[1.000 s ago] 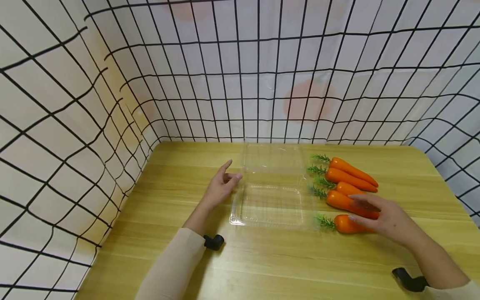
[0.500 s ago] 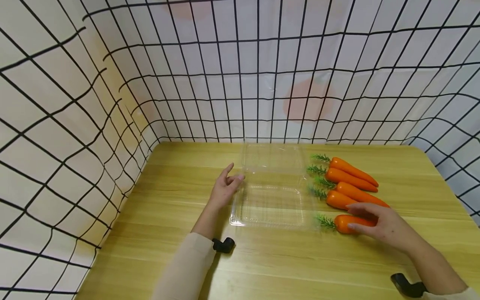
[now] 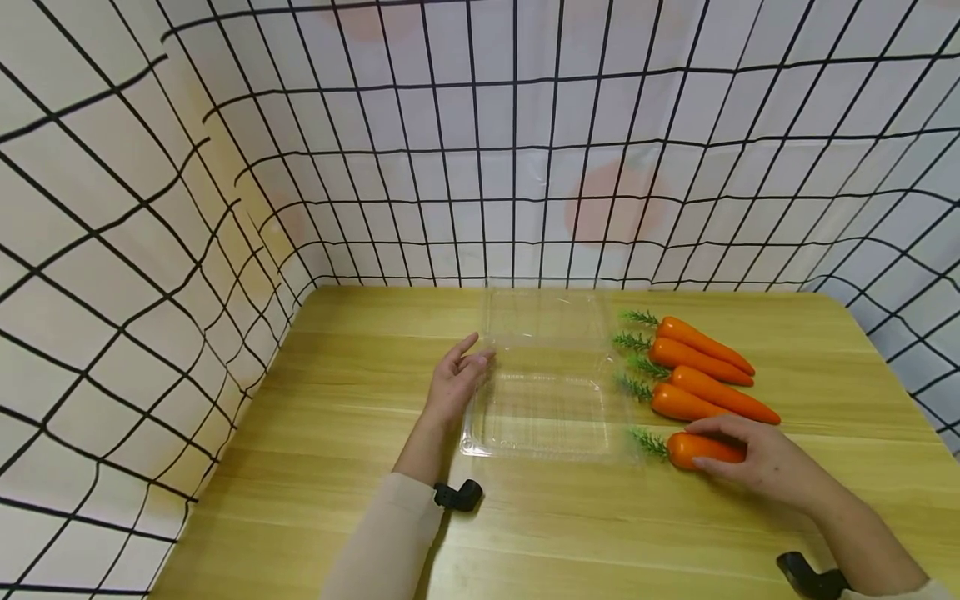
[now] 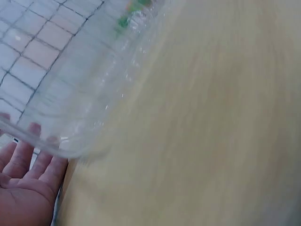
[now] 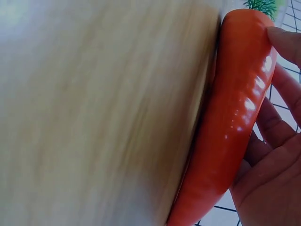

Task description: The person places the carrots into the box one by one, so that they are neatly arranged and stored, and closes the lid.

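A clear plastic clamshell box (image 3: 543, 412) lies opened flat on the table, its lid (image 3: 547, 317) toward the back. At its left edge is my left hand (image 3: 453, 385), fingers loosely bent; in the left wrist view its fingertips (image 4: 34, 129) show through the plastic rim. My right hand (image 3: 772, 462) grips the nearest orange carrot (image 3: 697, 451), thumb on the near side and fingers over the far side. That carrot (image 5: 230, 108) lies along the tabletop in the right wrist view, its green top (image 5: 263, 5) at the upper edge.
Several more carrots with green tops, such as the rearmost carrot (image 3: 705, 343), lie in a row right of the box. A black wire grid (image 3: 555, 200) lines the back and sides of the wooden table (image 3: 525, 533). Each wrist wears a black mount (image 3: 461, 497).
My right hand has come down toward me onto the nearest carrot and closed around it. My left hand has slid slightly right, its fingertips now over the box's left edge.
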Motion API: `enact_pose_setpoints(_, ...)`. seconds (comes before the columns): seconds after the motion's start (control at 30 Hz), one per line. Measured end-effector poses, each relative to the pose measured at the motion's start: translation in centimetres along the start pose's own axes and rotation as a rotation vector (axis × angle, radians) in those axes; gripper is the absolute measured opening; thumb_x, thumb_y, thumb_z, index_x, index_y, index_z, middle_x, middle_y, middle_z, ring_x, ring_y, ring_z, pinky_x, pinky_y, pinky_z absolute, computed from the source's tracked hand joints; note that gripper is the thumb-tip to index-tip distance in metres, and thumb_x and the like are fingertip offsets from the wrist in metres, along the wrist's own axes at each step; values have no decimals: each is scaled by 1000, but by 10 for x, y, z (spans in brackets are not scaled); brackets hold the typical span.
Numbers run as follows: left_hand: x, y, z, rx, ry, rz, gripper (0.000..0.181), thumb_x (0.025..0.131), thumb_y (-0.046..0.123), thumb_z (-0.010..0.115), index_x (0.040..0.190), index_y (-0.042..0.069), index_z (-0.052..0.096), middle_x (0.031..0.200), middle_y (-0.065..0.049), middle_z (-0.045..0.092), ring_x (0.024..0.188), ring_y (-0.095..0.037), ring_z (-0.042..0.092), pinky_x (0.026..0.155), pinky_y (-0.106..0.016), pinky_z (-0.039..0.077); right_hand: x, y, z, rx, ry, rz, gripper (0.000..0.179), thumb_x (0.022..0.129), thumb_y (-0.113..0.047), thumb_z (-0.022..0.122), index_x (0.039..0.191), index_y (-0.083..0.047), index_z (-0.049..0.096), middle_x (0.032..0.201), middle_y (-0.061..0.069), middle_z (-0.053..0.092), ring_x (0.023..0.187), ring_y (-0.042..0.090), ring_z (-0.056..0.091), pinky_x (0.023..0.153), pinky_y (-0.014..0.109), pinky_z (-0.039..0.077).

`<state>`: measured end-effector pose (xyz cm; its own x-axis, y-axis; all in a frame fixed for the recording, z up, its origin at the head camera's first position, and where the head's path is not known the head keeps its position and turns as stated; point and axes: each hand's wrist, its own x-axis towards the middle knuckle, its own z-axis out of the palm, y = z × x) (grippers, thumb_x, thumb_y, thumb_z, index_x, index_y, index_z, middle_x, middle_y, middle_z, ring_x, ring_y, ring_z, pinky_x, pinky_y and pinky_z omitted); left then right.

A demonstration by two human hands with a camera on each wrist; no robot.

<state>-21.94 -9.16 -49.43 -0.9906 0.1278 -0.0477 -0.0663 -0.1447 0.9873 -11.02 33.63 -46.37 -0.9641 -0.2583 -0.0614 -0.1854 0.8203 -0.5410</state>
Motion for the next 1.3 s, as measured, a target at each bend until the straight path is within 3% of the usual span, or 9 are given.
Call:
enact_pose_setpoints(0.27,1,-5,3,-57,-30,42,52,104,6,54,153,-3,40,143,-28,57,137,-42,54,113,-49,47,0,2,1,1,-28,-33,43,87,-42,81,126,-38,65,133,2,67,114,-2,53,87,19,46)
enact_pose_setpoints(0.8,2,-10,5,-61,30,53,47,103,6,56,148,-3,47,140,-27,60,132,-41,59,108,-44,52,2,0,4,-29,-56,-16,51,85,-50,80,131,-33,64,134,2,66,117,9,57,88,24,48)
enact_pose_setpoints(1.1,2,-15,4,-56,40,64,46,104,8,55,148,-2,48,140,-26,61,131,-40,60,108,-42,52,-1,-1,3,-54,-52,22,53,85,-54,78,129,-27,65,131,7,68,117,28,62,88,41,52)
enact_pose_setpoints(1.3,2,-14,5,-62,34,64,47,103,8,55,149,-2,47,141,-27,60,133,-41,58,108,-40,52,-4,0,-2,-42,-42,55,54,86,-52,78,131,-25,65,127,10,70,108,17,63,81,28,52)
